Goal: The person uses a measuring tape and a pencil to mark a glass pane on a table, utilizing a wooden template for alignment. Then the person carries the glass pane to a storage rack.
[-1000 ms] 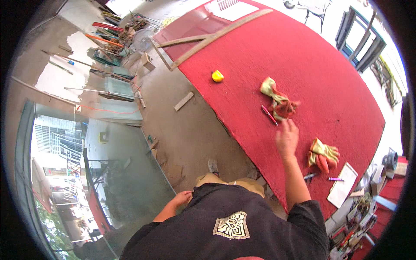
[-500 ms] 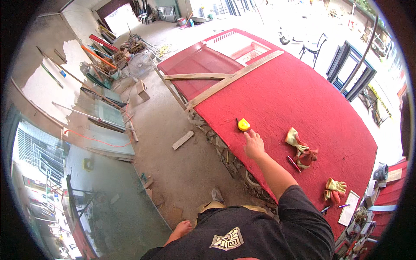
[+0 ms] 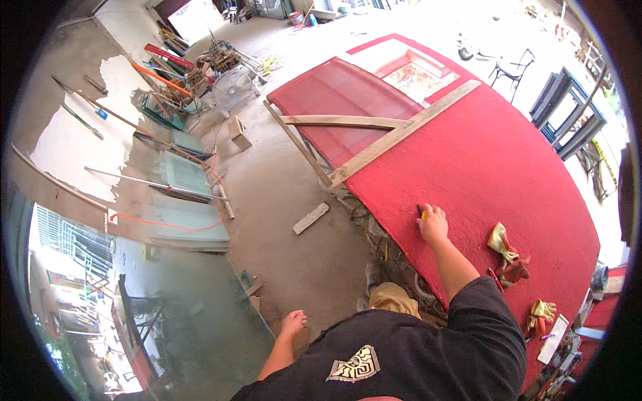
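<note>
My right hand (image 3: 433,226) reaches out over the red-covered table (image 3: 528,180), its fingers closed around a small yellow tape measure (image 3: 424,215). Most of the tape measure is hidden under the fingers; a dark tip shows beside them. Low on my left side hangs my left hand (image 3: 293,323), loosely curled with nothing visible in it, near the large glass sheet (image 3: 207,321). To the right of my right arm lies a crumpled cream-and-red work glove (image 3: 503,244), with a red pen (image 3: 495,279) partly behind my sleeve.
Another work glove (image 3: 540,314) and a white strip (image 3: 553,339) lie at the table's near right. A wooden board (image 3: 404,137) crosses the table by a framed mesh panel (image 3: 338,97). On the floor are a pale block (image 3: 311,218), a fan (image 3: 234,88) and leaning glass panes (image 3: 184,217).
My right hand has closed over the tape measure, which it was just short of before. My left hand has risen slightly, and the view has shifted.
</note>
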The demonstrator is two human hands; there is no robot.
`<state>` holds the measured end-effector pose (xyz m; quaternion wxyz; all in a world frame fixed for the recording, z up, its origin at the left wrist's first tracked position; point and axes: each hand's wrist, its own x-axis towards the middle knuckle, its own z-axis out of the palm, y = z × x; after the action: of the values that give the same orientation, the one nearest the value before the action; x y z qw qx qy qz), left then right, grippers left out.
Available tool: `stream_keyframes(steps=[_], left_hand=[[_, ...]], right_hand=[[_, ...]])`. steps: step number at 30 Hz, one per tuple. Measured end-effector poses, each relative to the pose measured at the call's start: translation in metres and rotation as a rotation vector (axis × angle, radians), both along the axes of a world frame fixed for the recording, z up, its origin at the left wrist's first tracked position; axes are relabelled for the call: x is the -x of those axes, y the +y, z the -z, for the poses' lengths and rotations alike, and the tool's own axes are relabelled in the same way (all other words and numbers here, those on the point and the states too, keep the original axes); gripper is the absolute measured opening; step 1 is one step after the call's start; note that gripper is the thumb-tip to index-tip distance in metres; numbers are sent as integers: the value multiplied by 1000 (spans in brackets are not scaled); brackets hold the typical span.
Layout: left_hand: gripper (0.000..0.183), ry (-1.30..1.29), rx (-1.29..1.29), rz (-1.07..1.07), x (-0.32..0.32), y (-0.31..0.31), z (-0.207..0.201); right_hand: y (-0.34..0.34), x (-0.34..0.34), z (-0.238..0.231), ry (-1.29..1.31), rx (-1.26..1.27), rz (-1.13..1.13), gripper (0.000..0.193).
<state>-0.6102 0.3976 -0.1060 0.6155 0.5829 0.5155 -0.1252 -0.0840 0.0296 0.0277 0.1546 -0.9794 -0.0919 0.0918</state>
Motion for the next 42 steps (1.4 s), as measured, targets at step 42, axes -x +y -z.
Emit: stream_keyframes(steps=[42], left_hand=[[27,-260,-155,-46,-700,282,4]], right_hand=[[200,-69,11,44,-385,445,51]])
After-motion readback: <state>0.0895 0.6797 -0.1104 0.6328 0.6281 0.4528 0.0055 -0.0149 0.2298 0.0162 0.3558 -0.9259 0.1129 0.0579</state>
